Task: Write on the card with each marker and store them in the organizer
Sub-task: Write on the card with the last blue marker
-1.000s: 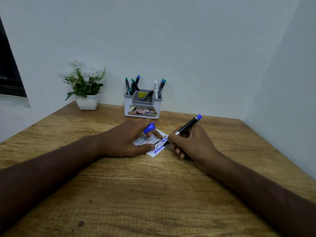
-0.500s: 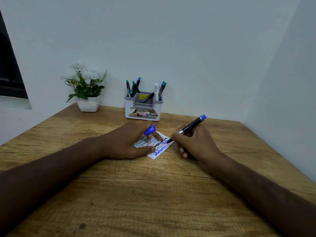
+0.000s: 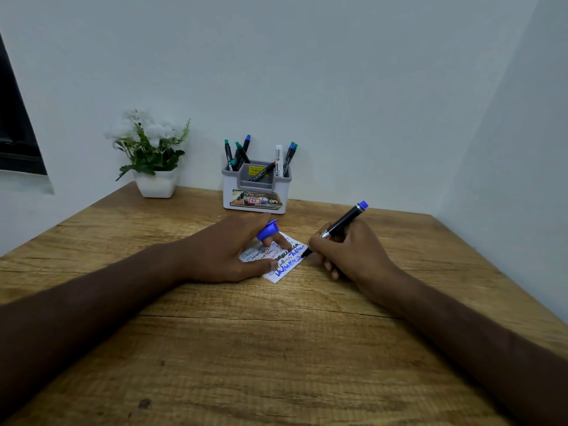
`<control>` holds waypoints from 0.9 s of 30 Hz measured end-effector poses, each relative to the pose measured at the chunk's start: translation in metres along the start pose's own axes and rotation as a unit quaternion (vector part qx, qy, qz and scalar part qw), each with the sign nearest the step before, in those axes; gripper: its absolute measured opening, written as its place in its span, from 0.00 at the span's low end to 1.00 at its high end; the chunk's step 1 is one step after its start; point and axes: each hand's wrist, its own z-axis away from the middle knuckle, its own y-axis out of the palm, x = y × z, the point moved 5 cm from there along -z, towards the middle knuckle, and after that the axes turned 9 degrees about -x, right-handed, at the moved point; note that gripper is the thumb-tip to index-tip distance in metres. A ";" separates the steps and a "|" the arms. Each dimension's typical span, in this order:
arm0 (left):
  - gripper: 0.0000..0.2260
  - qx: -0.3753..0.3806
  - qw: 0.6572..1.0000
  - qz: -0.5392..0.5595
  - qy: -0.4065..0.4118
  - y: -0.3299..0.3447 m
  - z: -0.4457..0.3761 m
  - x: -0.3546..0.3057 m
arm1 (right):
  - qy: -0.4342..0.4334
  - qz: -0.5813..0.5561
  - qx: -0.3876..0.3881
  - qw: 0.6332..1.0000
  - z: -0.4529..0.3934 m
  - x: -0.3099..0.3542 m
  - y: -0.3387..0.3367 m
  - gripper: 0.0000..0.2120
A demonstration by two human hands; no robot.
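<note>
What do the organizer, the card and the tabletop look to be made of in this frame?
Organizer: likely moulded plastic, white body with grey insert, smooth with rounded edges, printed label on front.
Card: thin white paper or cardstock, matte, lying flat and taking ink.
Tabletop: wood-grain surface, matte; solid wood or laminate cannot be told.

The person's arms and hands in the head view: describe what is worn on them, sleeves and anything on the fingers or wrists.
Both forearms are bare as far as the frame shows; no sleeve, watch or bracelet is visible. The left hand and the right hand wear no gloves, and no ring can be made out on the fingers that show.
</note>
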 end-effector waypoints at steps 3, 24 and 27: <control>0.15 0.000 1.000 -0.007 -0.003 0.000 0.001 -0.001 | -0.001 -0.013 0.006 1.000 0.000 0.000 0.001 0.08; 0.15 0.009 1.000 0.005 -0.007 -0.004 0.001 -0.005 | 0.032 -0.021 -0.044 0.998 -0.002 -0.003 -0.006 0.06; 0.17 0.023 1.000 0.000 -0.018 -0.004 0.002 -0.006 | 0.016 -0.080 -0.083 0.993 -0.001 0.000 -0.013 0.08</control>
